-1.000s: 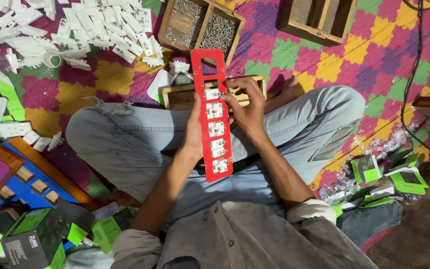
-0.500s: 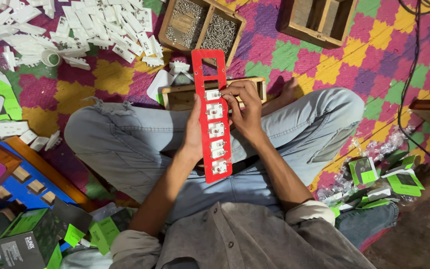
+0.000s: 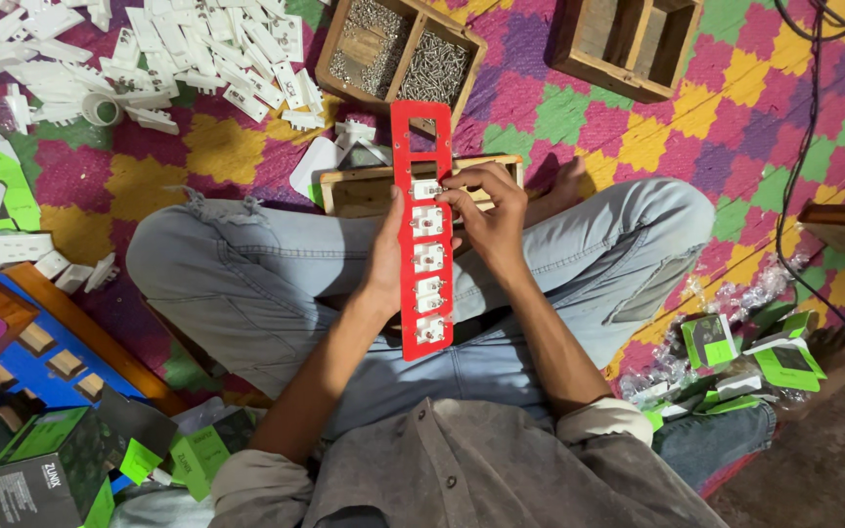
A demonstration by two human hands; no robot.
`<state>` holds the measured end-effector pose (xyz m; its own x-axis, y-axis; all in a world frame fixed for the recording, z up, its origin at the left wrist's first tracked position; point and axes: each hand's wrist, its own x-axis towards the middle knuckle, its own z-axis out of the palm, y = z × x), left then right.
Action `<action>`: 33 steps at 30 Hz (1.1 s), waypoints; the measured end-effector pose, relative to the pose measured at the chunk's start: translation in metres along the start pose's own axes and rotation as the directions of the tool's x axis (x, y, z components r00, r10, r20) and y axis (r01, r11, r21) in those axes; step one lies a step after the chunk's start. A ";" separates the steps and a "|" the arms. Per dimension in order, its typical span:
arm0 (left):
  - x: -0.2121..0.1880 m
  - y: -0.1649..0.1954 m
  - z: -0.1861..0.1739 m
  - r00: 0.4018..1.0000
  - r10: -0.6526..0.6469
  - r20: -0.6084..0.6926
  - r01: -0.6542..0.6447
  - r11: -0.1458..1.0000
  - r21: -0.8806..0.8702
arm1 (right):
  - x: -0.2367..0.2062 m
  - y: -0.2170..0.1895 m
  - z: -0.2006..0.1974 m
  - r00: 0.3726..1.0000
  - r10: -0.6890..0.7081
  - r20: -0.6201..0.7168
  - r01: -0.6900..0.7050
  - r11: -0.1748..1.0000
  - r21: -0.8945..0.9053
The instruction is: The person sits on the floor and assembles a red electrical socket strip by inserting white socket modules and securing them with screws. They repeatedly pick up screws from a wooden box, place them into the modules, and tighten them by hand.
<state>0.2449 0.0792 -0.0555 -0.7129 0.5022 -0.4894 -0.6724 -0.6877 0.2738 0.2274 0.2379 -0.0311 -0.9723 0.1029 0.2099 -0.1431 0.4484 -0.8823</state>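
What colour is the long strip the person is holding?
Red, with white pieces set in its slots: the strip, seen clearly in the head view.

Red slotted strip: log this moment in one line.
left hand: steadies red slotted strip edge | right hand: presses white socket insert into slot | filled: lower slots | empty: top slots | nearby: screw tray

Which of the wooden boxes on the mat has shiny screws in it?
The wooden box at the top, just beyond the red strip's far end. Its compartments hold silvery screws; the box to its right looks empty.
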 end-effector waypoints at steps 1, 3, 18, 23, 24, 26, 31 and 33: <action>0.000 0.001 0.000 1.000 -0.004 -0.008 0.004 1.000 0.000 | 0.000 -0.001 0.000 1.000 0.000 -0.001 0.000 1.000 -0.012; -0.001 0.002 0.001 1.000 0.004 -0.015 -0.004 1.000 0.009 | 0.000 -0.004 -0.001 1.000 -0.014 -0.001 0.014 1.000 -0.017; 0.000 0.018 0.003 1.000 -0.004 -0.009 0.004 0.998 -0.062 | 0.009 -0.010 0.014 1.000 -0.020 0.011 0.020 1.000 -0.002; 0.001 0.027 0.003 1.000 0.002 0.009 -0.001 0.998 -0.069 | 0.013 -0.013 0.024 0.999 -0.018 -0.035 0.016 0.999 -0.048; 0.001 0.029 0.003 1.000 0.010 0.012 -0.009 0.998 -0.064 | 0.013 -0.015 0.025 0.999 -0.030 -0.045 0.028 0.998 -0.055; 0.001 0.031 0.001 1.000 0.023 0.007 -0.023 0.998 -0.060 | 0.015 -0.016 0.028 0.998 -0.045 -0.045 0.042 0.997 -0.064; 0.002 0.031 -0.001 0.999 0.037 0.003 -0.036 0.995 -0.089 | 0.021 -0.018 0.029 1.000 -0.010 0.009 0.010 0.999 -0.040; 0.001 0.031 -0.002 1.000 0.007 -0.018 -0.008 0.997 -0.073 | 0.024 -0.017 0.026 0.998 -0.050 0.026 0.051 0.997 -0.054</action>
<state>0.2238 0.0576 -0.0490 -0.7138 0.4877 -0.5026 -0.6500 -0.7285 0.2163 0.2018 0.2096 -0.0220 -0.9684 0.0576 0.2427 -0.1824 0.5005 -0.8463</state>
